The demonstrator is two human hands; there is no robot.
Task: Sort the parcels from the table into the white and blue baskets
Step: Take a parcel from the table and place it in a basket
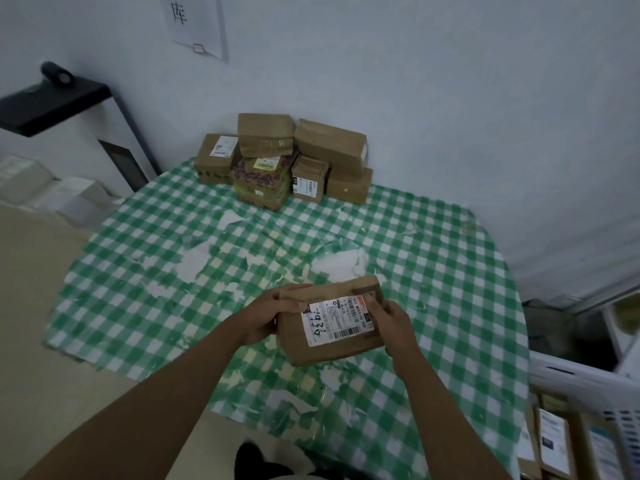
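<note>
A brown cardboard parcel with a white shipping label facing up is held over the near part of the table. My left hand grips its left end, fingers curled over the top edge. My right hand grips its right end. A pile of several brown parcels sits at the far edge of the table against the wall. The white basket stands at the lower right beside the table, with several parcels inside. No blue basket is in view.
The table wears a worn green-and-white checked cloth. A black shelf and pale boxes stand on the left by the wall. A sheet of paper hangs on the wall.
</note>
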